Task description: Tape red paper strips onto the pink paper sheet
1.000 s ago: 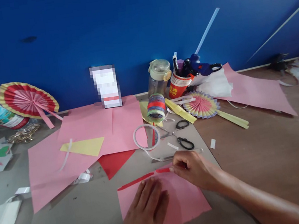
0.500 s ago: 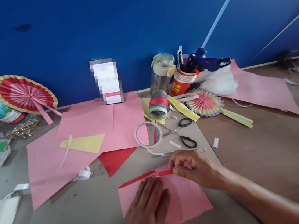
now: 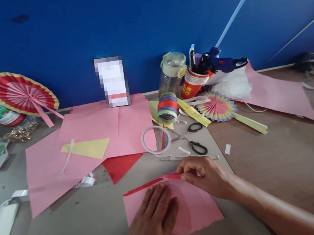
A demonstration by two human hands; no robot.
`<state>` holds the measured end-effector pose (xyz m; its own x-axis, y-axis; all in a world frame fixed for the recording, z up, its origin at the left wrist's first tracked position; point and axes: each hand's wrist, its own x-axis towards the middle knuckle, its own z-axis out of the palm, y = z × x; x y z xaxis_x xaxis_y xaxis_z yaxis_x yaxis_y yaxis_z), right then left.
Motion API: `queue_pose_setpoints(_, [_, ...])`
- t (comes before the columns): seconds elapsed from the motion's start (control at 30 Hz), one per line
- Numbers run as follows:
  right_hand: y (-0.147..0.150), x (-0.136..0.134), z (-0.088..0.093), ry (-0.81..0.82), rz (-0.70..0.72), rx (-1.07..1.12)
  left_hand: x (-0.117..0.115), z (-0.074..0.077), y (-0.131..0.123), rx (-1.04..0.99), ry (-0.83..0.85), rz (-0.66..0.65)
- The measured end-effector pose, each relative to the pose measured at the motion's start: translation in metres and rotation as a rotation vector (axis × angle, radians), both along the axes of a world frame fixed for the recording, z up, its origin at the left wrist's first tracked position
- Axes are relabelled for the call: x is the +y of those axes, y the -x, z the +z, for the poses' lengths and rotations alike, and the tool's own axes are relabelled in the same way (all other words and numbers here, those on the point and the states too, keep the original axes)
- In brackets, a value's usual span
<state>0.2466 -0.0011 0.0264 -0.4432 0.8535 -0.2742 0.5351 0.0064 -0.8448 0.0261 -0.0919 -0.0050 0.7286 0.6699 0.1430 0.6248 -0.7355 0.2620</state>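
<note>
A pink paper sheet (image 3: 196, 209) lies on the table in front of me. Along the left part of its far edge runs a red strip (image 3: 143, 186). My left hand (image 3: 156, 218) rests flat on the sheet, fingers stretched toward that edge. Between thumb and fingers, my right hand (image 3: 201, 175) pinches a second red paper strip (image 3: 172, 176) at the sheet's far edge. The left end of this piece lies close to the first strip's right end. Just beyond are a roll of white tape (image 3: 142, 144), scissors (image 3: 196, 137) and a slim pale tool (image 3: 188, 157).
Pink sheets (image 3: 87, 123) with a yellow piece (image 3: 94, 149) lie behind left, near a red scrap (image 3: 123, 167). A phone (image 3: 112, 83) leans on the blue wall. A bottle (image 3: 170, 73), tape rolls (image 3: 167, 106), a paper cup (image 3: 194, 81) and paper fans (image 3: 216, 106) stand or lie behind.
The red strip in my right hand has shifted slightly away from me, up to the sheet's far edge. My left hand stays in place. The view has tilted a little.
</note>
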Motion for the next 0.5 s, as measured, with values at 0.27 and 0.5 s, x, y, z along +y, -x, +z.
queue_pose_setpoints(0.27, [-0.0005,0.0021,0.0001,0.015,0.020,0.023,-0.0022,-0.0031,0.0002,0.016,0.037,0.005])
queue_pose_setpoints(0.5, [0.0019,0.0023,-0.0017,-0.018,0.022,0.015,-0.0028,-0.0047,0.0004,0.028,0.036,0.005])
